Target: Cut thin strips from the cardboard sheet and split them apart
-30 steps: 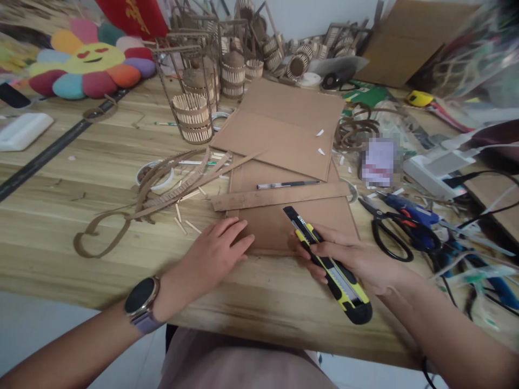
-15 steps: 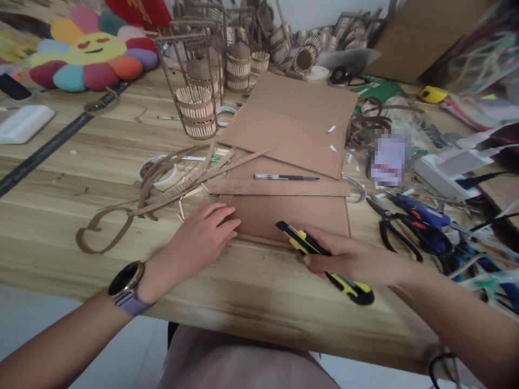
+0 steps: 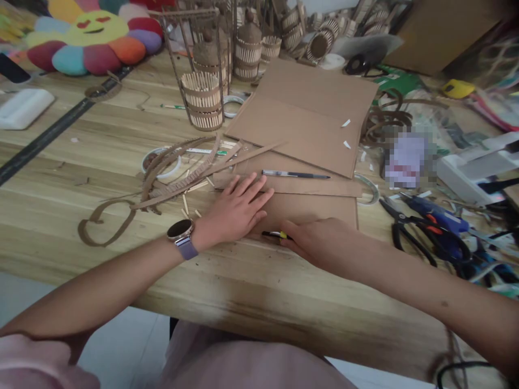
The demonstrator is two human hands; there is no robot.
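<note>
My left hand (image 3: 237, 210) lies flat with its fingers spread, over the left part of a cardboard strip (image 3: 312, 186) and the cardboard sheet (image 3: 324, 208) below it. A watch is on that wrist. My right hand (image 3: 320, 240) is closed around a utility knife (image 3: 277, 234); only its black tip and a bit of yellow show, the rest is hidden by the hand. The knife is at the near edge of the lower sheet. A pen (image 3: 295, 174) lies beside the strip. A larger cardboard sheet (image 3: 300, 119) overlaps the lower one at the back.
Curled cardboard strips (image 3: 174, 173) and a tape roll lie to the left. Behind them stands a small stick-and-cardboard basket (image 3: 203, 102). Scissors (image 3: 405, 221), a blue glue gun (image 3: 436, 213) and a power strip (image 3: 474, 167) crowd the right. A flower cushion (image 3: 95, 35) sits at back left.
My left hand has moved right and forward onto the cardboard. My right hand has turned palm down, bringing the knife lower and mostly out of sight. The view has shifted slightly.
</note>
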